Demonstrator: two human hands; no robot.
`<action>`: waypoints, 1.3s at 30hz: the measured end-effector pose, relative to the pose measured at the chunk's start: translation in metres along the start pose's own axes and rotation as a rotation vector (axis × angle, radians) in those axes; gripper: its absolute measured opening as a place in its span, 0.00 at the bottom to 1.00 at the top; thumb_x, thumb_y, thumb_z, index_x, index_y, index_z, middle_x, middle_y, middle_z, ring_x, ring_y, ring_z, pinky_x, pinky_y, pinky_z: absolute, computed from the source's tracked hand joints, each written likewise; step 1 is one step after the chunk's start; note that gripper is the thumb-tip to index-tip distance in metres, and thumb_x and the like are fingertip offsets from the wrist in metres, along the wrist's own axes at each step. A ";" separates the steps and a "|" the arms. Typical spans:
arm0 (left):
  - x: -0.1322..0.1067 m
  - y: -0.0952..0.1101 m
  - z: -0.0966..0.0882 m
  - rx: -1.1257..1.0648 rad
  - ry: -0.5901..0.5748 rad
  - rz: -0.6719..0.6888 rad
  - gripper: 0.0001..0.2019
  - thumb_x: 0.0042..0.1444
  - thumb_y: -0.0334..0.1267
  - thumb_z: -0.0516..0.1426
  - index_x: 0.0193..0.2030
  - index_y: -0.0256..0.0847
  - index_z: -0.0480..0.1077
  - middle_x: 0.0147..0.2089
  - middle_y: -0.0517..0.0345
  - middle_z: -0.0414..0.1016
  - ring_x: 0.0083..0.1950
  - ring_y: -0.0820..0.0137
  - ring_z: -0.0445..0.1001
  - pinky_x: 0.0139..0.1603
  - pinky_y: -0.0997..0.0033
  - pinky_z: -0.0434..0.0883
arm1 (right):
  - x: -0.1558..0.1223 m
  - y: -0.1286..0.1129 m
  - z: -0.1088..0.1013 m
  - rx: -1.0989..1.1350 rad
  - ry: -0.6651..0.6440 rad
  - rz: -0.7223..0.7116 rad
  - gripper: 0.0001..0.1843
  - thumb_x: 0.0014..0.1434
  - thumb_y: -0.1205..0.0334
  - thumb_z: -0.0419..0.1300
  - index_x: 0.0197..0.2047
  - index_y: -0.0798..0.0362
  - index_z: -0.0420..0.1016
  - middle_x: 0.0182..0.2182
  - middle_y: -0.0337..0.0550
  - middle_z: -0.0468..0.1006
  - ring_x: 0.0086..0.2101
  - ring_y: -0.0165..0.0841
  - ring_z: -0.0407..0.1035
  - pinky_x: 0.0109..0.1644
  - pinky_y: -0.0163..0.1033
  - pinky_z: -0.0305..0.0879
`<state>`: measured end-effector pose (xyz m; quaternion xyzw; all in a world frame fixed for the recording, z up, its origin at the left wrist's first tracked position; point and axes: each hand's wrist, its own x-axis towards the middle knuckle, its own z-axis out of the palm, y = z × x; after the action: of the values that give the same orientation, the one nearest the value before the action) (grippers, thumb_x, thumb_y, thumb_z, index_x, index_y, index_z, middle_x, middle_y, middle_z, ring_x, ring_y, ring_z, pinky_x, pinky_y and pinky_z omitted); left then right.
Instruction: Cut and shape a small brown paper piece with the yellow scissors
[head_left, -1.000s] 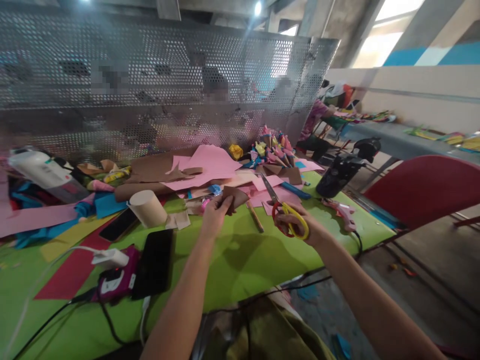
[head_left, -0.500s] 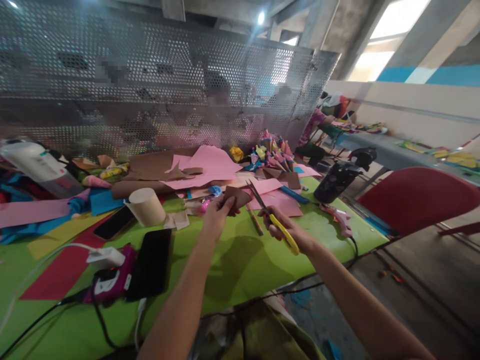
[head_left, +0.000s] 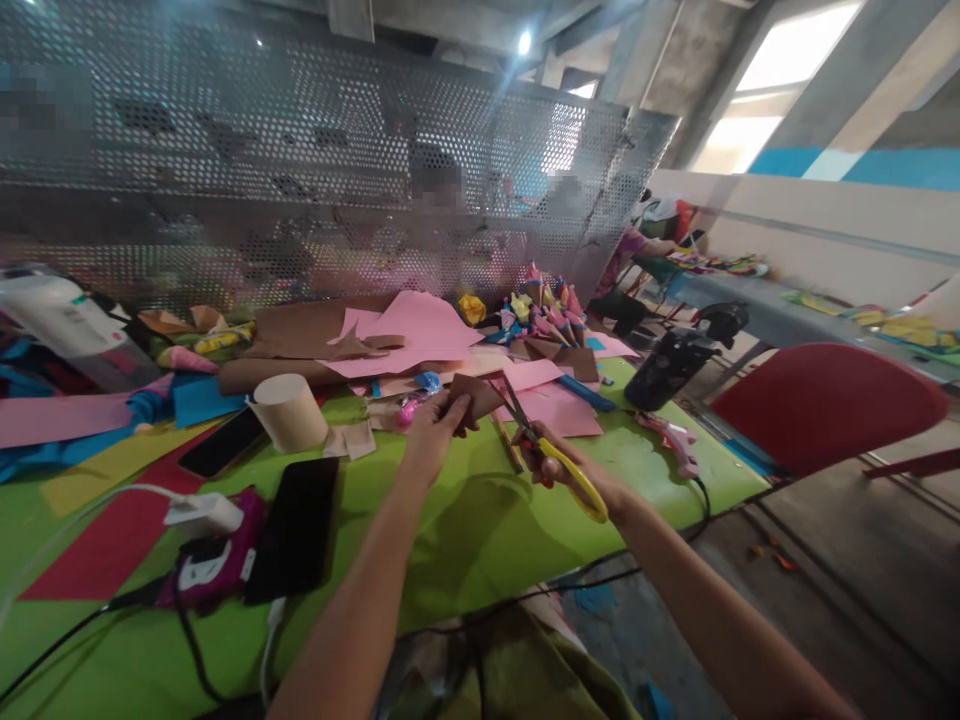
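My left hand (head_left: 431, 435) pinches a small piece of brown paper (head_left: 474, 394) and holds it up over the green table (head_left: 465, 530). My right hand (head_left: 574, 478) grips yellow-handled scissors (head_left: 551, 448), fingers through the loops. The scissor blades are parted and point up-left, with their tips right at the lower right edge of the brown paper. A thin wooden stick (head_left: 507, 441) lies on the table just under the scissors.
Pink and brown paper sheets (head_left: 409, 328) are heaped behind the hands. A cardboard roll (head_left: 289, 412), two dark phones (head_left: 296, 525) and a charger block (head_left: 206, 550) lie left. A pink glue gun (head_left: 671, 440), black bottle (head_left: 675, 360) and red chair (head_left: 821, 400) stand right. A perforated metal screen (head_left: 315, 170) backs the table.
My right hand has swung the scissors left and turned them edge-on, bringing the blades from over the pink paper up to the brown piece. My left hand has stayed nearly still.
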<state>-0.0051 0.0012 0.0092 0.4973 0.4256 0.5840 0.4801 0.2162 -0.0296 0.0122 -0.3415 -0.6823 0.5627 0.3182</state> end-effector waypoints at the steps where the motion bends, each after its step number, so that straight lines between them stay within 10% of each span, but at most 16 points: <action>1: 0.000 0.000 0.000 0.010 -0.002 0.007 0.16 0.50 0.51 0.61 0.30 0.39 0.71 0.21 0.60 0.73 0.23 0.74 0.69 0.24 0.75 0.62 | 0.001 -0.001 0.001 0.008 0.014 0.009 0.31 0.52 0.33 0.63 0.46 0.50 0.68 0.31 0.36 0.61 0.28 0.27 0.55 0.29 0.34 0.54; 39: -0.001 -0.002 0.000 0.082 -0.016 0.015 0.15 0.51 0.51 0.61 0.31 0.39 0.72 0.20 0.60 0.73 0.23 0.73 0.68 0.24 0.74 0.62 | 0.005 0.003 0.001 0.033 0.035 0.027 0.24 0.54 0.40 0.65 0.41 0.51 0.68 0.29 0.33 0.62 0.21 0.22 0.51 0.20 0.30 0.51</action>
<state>-0.0050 0.0010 0.0070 0.5245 0.4417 0.5656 0.4582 0.2132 -0.0258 0.0091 -0.3551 -0.6625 0.5722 0.3281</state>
